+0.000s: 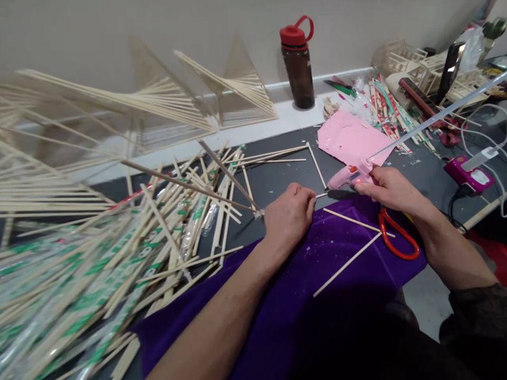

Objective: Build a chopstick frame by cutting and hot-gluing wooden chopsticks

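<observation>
My right hand (pixel 390 187) grips a pink hot glue gun (pixel 341 177), a small light glowing on its side. A long translucent glue stick (pixel 431 115) runs out of the gun's back. The nozzle is at the tip of a thin wooden stick (pixel 321 195), pinched in the closed fingers of my left hand (pixel 289 211); most of that stick is hidden by the hand. Another stick (pixel 317 164) slants down to the nozzle from a corner joined to long sticks (pixel 273 154). Two darker sticks (pixel 229 177) rise beside my left hand and meet near it.
Wooden chopsticks in green-printed wrappers (pixel 114 274) cover the left. Twisted stick frames (pixel 158 105) stand along the wall, near a red-capped bottle (pixel 299 74). Red-handled scissors (pixel 400 237) and loose sticks (pixel 348 264) lie on purple cloth (pixel 293 295). A purple power adapter (pixel 467 174) trails cables.
</observation>
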The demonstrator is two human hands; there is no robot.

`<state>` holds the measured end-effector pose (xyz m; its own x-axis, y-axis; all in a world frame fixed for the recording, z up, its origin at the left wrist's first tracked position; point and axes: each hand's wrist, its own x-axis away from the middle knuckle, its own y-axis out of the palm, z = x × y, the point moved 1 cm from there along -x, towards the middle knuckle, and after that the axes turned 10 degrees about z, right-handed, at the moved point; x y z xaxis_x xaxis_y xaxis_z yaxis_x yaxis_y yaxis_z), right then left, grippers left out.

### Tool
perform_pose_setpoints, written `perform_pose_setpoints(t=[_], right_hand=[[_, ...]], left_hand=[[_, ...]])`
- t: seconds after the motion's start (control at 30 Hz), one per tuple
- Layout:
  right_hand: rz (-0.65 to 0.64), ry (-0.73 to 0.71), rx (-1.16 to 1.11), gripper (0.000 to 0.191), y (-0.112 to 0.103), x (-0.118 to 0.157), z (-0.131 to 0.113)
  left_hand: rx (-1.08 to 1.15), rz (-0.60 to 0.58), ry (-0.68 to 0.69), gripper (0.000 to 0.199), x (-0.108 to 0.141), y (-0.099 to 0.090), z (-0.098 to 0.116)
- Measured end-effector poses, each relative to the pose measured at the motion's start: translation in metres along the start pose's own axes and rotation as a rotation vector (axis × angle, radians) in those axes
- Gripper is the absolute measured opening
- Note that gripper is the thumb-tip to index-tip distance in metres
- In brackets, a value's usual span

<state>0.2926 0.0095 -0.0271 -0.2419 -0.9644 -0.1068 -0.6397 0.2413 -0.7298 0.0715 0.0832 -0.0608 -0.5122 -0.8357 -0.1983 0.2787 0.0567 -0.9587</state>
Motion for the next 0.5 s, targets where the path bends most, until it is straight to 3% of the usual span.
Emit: perform_pose_setpoints(t=[0.5], right_hand=[[-0.022,0.012,0.096,0.035,-0.0007,0.001,-0.0016]], left_hand=[[-0.064,0.009,0.022,0.03,0.0018,-0.0024,0.003]])
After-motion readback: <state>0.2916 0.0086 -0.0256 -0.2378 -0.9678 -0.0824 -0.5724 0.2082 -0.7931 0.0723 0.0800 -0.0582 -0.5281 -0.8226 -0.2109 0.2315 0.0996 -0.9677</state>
